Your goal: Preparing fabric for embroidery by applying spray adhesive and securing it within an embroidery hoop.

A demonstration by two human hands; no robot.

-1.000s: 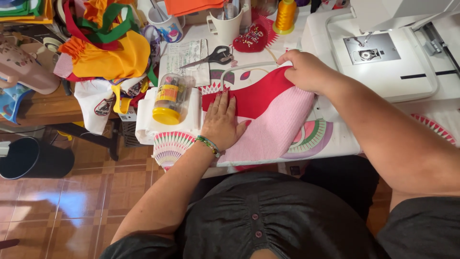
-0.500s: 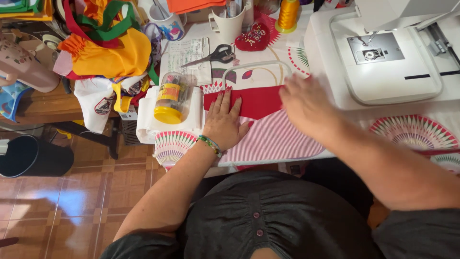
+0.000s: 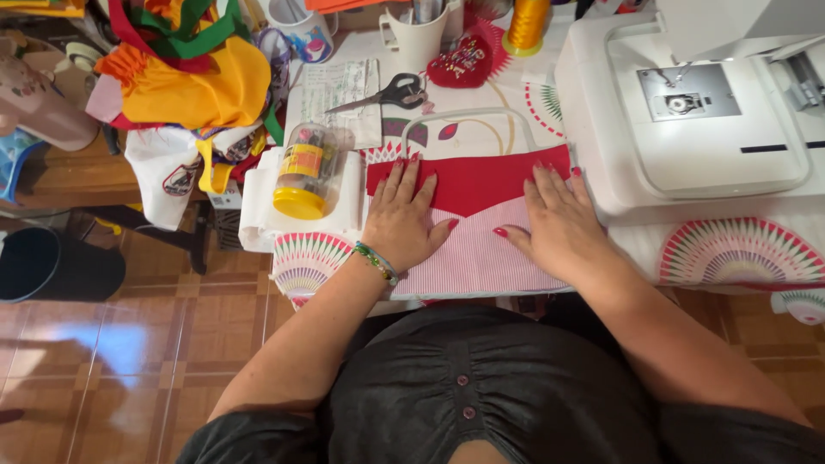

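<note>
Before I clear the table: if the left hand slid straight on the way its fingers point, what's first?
Probably the scissors, past the red cloth under the left hand.

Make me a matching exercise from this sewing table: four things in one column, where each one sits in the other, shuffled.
Things:
1. black-handled scissors
2. clear plastic jar with yellow lid
3. red heart-shaped pincushion
4. left hand

Places:
A. on its side on folded white cloth
B. flat on the red and pink-striped fabric
C. on a printed paper sheet
D. beside the cream mug, at the table's far edge

Pairs: 1-C, 2-A, 3-D, 4-B
</note>
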